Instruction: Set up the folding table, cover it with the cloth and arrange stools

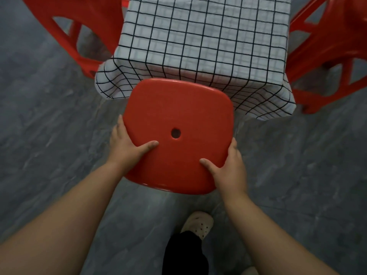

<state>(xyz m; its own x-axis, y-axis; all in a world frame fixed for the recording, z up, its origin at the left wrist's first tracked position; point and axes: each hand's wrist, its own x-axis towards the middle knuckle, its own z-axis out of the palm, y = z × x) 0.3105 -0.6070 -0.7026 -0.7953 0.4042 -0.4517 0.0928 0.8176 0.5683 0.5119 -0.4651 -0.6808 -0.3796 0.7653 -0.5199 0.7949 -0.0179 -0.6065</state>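
At the near end of the cloth-covered table (214,42), both hands gripped a red stool (176,133) by its seat edges: left hand (125,143) & right hand (230,169), thumbs on top. Two more stools flanked the table, left (73,22) & right (327,46).

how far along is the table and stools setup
Done: the checked cloth covers the table, with a red stool at its left and one at its right. In hand: the left hand and right hand grip a third stool at the near edge. Left: setting it down.
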